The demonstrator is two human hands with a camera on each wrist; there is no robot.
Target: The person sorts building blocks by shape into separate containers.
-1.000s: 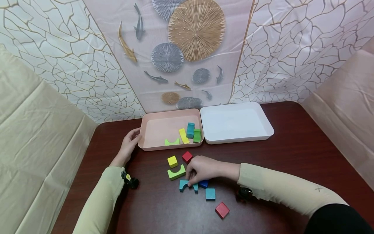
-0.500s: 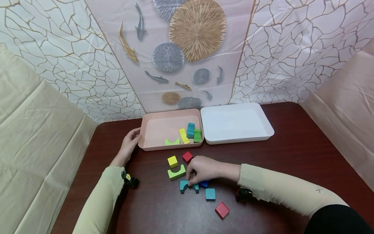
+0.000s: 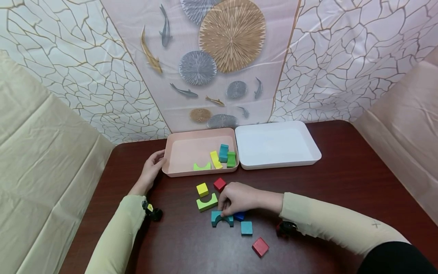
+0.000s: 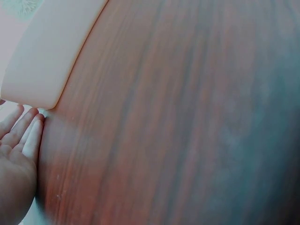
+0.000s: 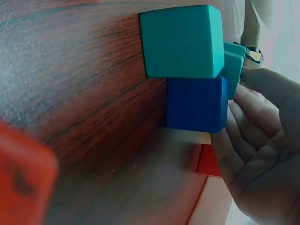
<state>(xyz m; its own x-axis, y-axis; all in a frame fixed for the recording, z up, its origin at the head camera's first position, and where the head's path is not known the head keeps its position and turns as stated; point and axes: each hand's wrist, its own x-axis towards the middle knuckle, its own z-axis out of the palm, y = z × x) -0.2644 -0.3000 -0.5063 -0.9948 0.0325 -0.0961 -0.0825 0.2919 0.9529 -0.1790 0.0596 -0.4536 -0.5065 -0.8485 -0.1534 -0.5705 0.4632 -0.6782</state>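
Observation:
In the head view, my right hand (image 3: 236, 198) pinches the top of a teal arch block (image 3: 216, 218), which stands on its two legs on the table. The right wrist view shows the thumb against the arch (image 5: 233, 70), partly behind a teal cube (image 5: 180, 42) and a blue block (image 5: 196, 104). At the far left, my left hand (image 3: 150, 170) touches the left end of a pink tray (image 3: 181, 174); its fingers look straight in the left wrist view. Near the right hand lie a lime arch block (image 3: 207, 204), a yellow cube (image 3: 202, 189) and a red cube (image 3: 219, 184).
Inside the pink tray lie a lime arch (image 3: 202, 167), a yellow block (image 3: 216, 159), a teal block (image 3: 223, 153) and a green block (image 3: 231, 159). A white tray (image 3: 278, 166) adjoins it on the right. Another red block (image 3: 260, 247) lies toward the front.
The teal arch has shifted very slightly, and more of its curved opening shows below the right thumb. The left hand and the trays stay in place.

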